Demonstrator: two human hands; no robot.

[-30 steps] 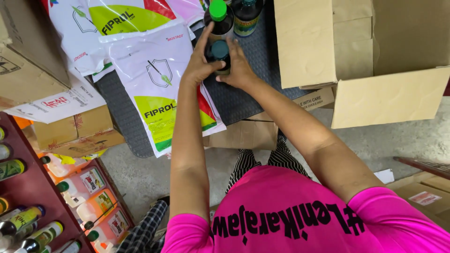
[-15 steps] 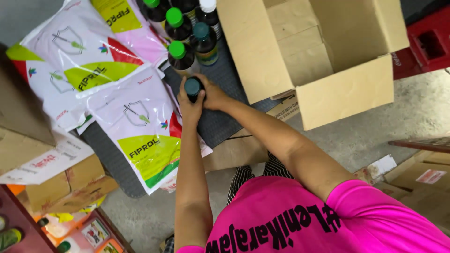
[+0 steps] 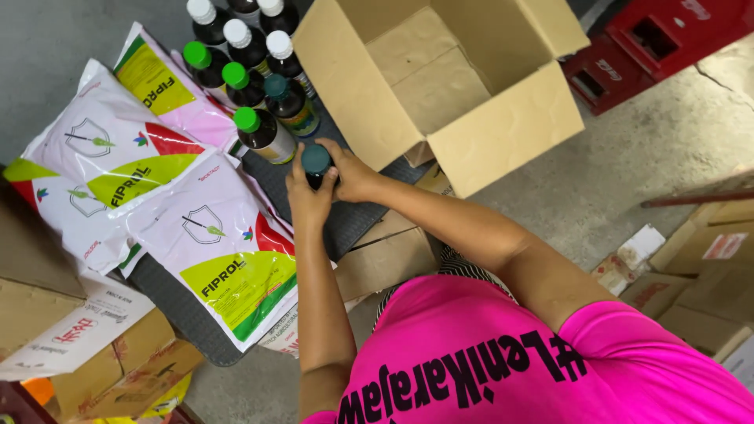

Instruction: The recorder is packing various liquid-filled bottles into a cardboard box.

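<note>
From the head view, a dark bottle with a teal cap (image 3: 316, 162) is held upright between the left hand (image 3: 308, 196) and right hand (image 3: 353, 174), both closed around it, apparently resting on the grey mat (image 3: 345, 216), just beside the green-capped bottle (image 3: 263, 133).

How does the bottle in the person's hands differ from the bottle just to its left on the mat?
The held bottle has a dark teal cap; the neighbouring bottle has a bright green one. The held bottle is clasped between the left hand and right hand; the neighbouring bottle stands untouched. Both are dark-bodied and upright.
</note>
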